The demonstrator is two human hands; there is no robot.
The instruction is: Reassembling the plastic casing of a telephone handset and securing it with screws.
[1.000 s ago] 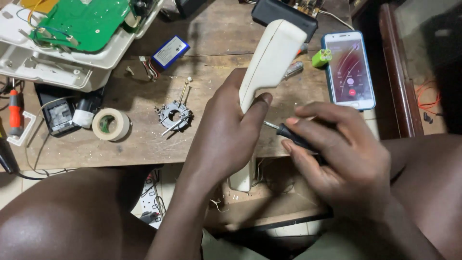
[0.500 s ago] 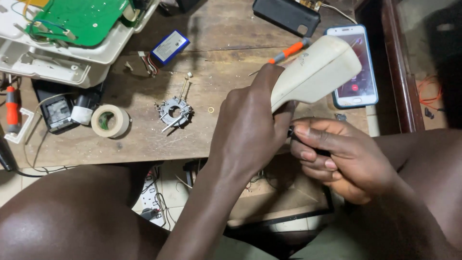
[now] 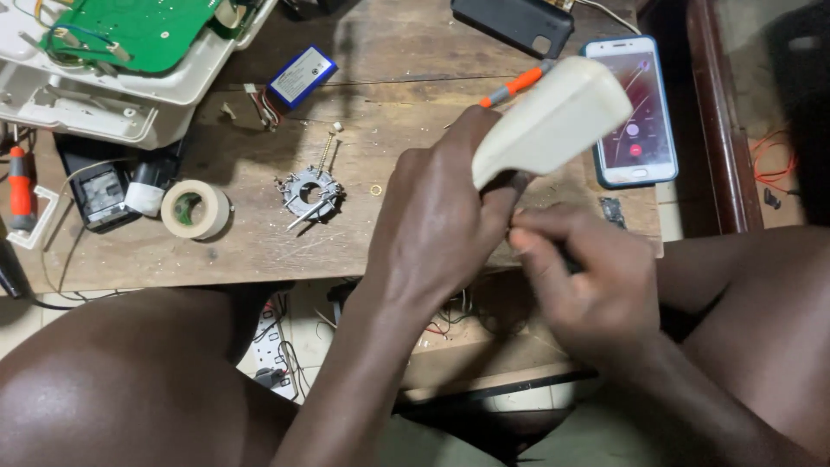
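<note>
My left hand (image 3: 432, 225) grips the lower end of a long cream plastic casing (image 3: 562, 117) and holds it tilted up to the right, over the wooden table (image 3: 259, 251). Just below and right of it, my right hand (image 3: 596, 285) is closed around a thin dark tool (image 3: 569, 259) that is mostly hidden by the fingers. Its tip points at the casing's underside, beside my left thumb. An orange-handled screwdriver (image 3: 514, 86) lies on the table behind the casing.
A lit phone (image 3: 635, 112) and a black device (image 3: 514, 22) lie at the back right. A blue battery pack (image 3: 301, 76), a metal ring part (image 3: 309, 190), a tape roll (image 3: 197, 209) and a white housing with a green circuit board (image 3: 130, 35) sit left. A power strip (image 3: 268, 346) lies below.
The casing has swung from upright to slanting right, over the phone's edge. My right hand has closed in under it with the tool, next to my left hand.
</note>
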